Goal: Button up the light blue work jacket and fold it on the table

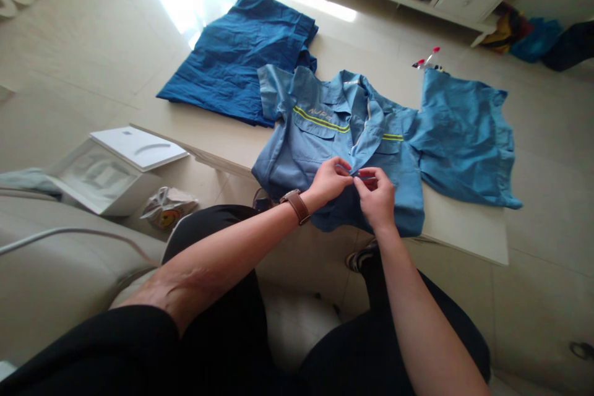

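Light-blue work shirt point(325, 154) lies front-up at the near edge of the table point(464, 229), where the left hand point(329, 180) and right hand point(378, 197) both pinch its front edges together near the hem, seemingly at a button, a job that calls for fine fingertip alignment.

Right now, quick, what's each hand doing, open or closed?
Left hand: closed, pinching the shirt at its front edge.
Right hand: closed, pinching the same edge beside it.
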`<state>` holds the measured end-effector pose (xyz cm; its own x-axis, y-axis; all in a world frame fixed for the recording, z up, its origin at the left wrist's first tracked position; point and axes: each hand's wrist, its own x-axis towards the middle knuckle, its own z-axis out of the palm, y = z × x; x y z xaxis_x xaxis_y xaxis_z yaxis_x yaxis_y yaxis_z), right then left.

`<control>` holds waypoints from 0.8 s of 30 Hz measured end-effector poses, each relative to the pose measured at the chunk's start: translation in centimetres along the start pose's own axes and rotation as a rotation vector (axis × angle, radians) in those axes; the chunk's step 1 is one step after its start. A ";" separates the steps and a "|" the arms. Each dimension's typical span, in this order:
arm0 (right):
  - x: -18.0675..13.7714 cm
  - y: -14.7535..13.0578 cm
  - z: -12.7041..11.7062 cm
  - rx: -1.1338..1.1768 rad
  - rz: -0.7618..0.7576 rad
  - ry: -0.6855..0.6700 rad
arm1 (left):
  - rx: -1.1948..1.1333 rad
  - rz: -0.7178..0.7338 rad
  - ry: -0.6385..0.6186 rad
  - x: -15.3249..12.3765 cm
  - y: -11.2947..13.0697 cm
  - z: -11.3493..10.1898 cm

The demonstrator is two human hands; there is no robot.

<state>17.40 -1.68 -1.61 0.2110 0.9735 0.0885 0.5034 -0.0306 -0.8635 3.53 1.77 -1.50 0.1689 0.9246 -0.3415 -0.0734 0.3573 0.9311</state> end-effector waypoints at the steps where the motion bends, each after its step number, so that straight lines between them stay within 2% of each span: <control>1: 0.0 -0.1 0.0 -0.001 0.000 0.007 | 0.041 0.026 -0.011 0.1 -0.1 -0.1; 4: 0.0 -0.1 0.1 0.006 -0.005 0.015 | 0.175 0.100 -0.050 0.3 -0.5 -0.4; 8: 0.1 0.7 0.2 0.049 0.012 -0.003 | 0.285 0.118 -0.106 0.4 -0.4 -0.8; 12: 0.4 2.0 0.6 0.147 0.091 -0.002 | 0.378 0.097 -0.162 0.2 0.5 -1.2; 17: 0.9 3.4 1.0 0.220 0.230 0.090 | 0.538 0.077 -0.260 -0.4 1.3 -1.4; 20: 1.1 4.1 1.1 0.173 0.232 0.097 | 0.646 0.045 -0.346 -0.7 1.1 -1.4; 24: 1.0 4.9 1.0 0.090 0.192 0.020 | 0.723 -0.007 -0.453 -0.7 0.5 -1.3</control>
<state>19.24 -0.58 -6.25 0.3128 0.9471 -0.0725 0.3758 -0.1935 -0.9063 2.08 1.44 -0.92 0.5549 0.7255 -0.4071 0.5488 0.0486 0.8345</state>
